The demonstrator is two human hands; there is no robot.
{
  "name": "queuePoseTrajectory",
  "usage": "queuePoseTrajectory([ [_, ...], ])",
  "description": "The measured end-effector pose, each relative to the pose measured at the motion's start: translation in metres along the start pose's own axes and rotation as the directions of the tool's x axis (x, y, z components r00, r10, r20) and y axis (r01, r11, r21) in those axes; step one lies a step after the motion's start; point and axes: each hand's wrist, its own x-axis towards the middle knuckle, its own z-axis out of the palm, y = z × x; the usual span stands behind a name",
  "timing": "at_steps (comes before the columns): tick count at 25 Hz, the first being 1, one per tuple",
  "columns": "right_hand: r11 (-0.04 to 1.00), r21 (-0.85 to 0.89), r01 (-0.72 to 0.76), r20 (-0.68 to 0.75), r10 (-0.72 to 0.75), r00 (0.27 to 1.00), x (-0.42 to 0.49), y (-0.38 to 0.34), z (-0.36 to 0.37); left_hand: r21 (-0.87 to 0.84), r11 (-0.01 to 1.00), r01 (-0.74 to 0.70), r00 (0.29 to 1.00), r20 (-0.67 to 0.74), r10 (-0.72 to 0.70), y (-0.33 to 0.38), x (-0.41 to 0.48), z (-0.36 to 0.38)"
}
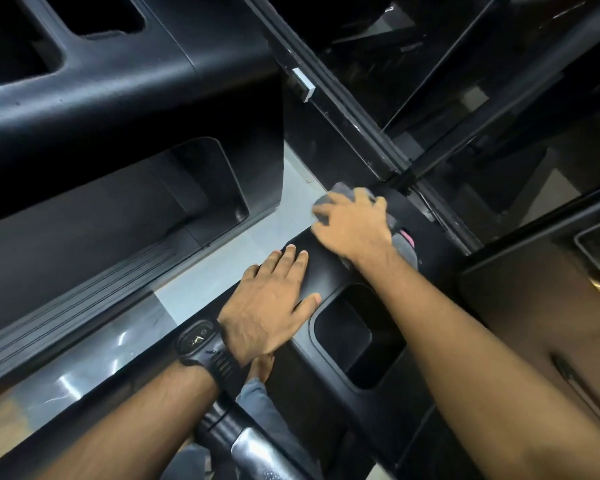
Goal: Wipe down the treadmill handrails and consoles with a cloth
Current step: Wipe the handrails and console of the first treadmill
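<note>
A black treadmill console (329, 268) runs across the middle of the view, with a cup-holder recess (357, 337) in it. My right hand (354, 226) presses a grey cloth (404, 245) with a pink tag against the console's far end, fingers spread over the cloth. My left hand (267, 306), with a black watch on its wrist, lies flat on the console beside the recess, fingers straight. A chrome-and-black handrail (246, 445) shows at the bottom centre.
A second black treadmill console (118, 91) with recessed trays fills the upper left. A pale glossy floor strip (201, 278) lies between the two machines. Dark window frames and glass (395, 140) stand beyond my right hand. Another console edge (534, 306) sits at right.
</note>
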Motion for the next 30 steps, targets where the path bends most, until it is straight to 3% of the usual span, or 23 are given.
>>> queuePoseTrajectory([
  [2, 0.986, -0.007, 0.164, 0.051, -0.163, 0.985, 0.001, -0.005, 0.002, -0.001, 1.0, -0.005, 1.0, -0.003, 0.005, 0.0, 0.004, 0.0],
  [6, 0.992, -0.032, -0.126, 0.084, 0.128, 0.988, 0.03, 0.013, -0.006, -0.019, 1.0, -0.025, 1.0, 0.009, 0.025, 0.002, 0.012, 0.0],
  [9, 1.0, 0.009, -0.028, 0.128, 0.027, 0.991, 0.035, 0.009, -0.001, -0.01, 0.999, -0.036, 0.999, 0.005, 0.036, 0.001, 0.015, -0.002],
  [12, 0.923, 0.082, -0.377, 0.05, 0.374, 0.926, 0.042, 0.028, -0.002, -0.011, 0.999, -0.052, 0.998, 0.022, 0.053, 0.0, 0.015, -0.002],
  [13, 0.901, 0.065, -0.429, 0.051, 0.426, 0.903, 0.038, 0.028, 0.0, -0.004, 0.998, -0.06, 0.998, 0.02, 0.06, 0.0, 0.016, -0.002],
  [16, 0.937, 0.108, -0.332, 0.027, 0.331, 0.943, 0.022, 0.028, 0.003, 0.013, 0.997, -0.079, 0.997, 0.013, 0.079, 0.002, 0.02, -0.002],
  [18, 0.818, 0.281, -0.502, 0.045, 0.511, 0.858, 0.019, 0.037, -0.002, 0.032, 0.996, -0.088, 0.996, 0.025, 0.087, 0.006, 0.02, -0.001],
  [19, 0.728, 0.321, -0.605, 0.069, 0.62, 0.782, 0.015, 0.037, -0.003, 0.05, 0.994, -0.092, 0.995, 0.028, 0.091, 0.007, 0.02, 0.0],
  [20, 0.702, 0.297, -0.647, 0.08, 0.657, 0.75, 0.008, 0.03, -0.003, 0.065, 0.993, -0.096, 0.995, 0.026, 0.095, 0.008, 0.019, 0.0],
  [21, 0.759, 0.26, -0.597, 0.056, 0.606, 0.794, 0.0, 0.021, 0.0, 0.075, 0.992, -0.099, 0.995, 0.017, 0.098, 0.008, 0.02, 0.002],
  [23, 0.908, 0.211, -0.362, -0.039, 0.378, 0.925, -0.018, 0.012, 0.008, 0.081, 0.992, -0.097, 0.995, 0.001, 0.098, 0.008, 0.021, 0.004],
  [24, 0.916, 0.243, -0.319, -0.052, 0.34, 0.939, -0.023, 0.015, 0.01, 0.074, 0.993, -0.096, 0.995, 0.001, 0.097, 0.008, 0.02, 0.004],
  [27, 0.755, 0.365, -0.545, 0.02, 0.579, 0.815, -0.034, 0.017, 0.005, 0.062, 0.992, -0.112, 0.994, 0.008, 0.111, 0.009, 0.017, 0.004],
  [28, 0.807, 0.311, -0.502, -0.011, 0.532, 0.847, -0.042, 0.01, 0.008, 0.064, 0.991, -0.116, 0.993, 0.008, 0.116, 0.008, 0.016, 0.005],
  [30, 0.942, 0.202, -0.269, -0.118, 0.296, 0.948, -0.063, 0.005, 0.015, 0.055, 0.991, -0.12, 0.993, 0.0, 0.12, 0.006, 0.016, 0.007],
])
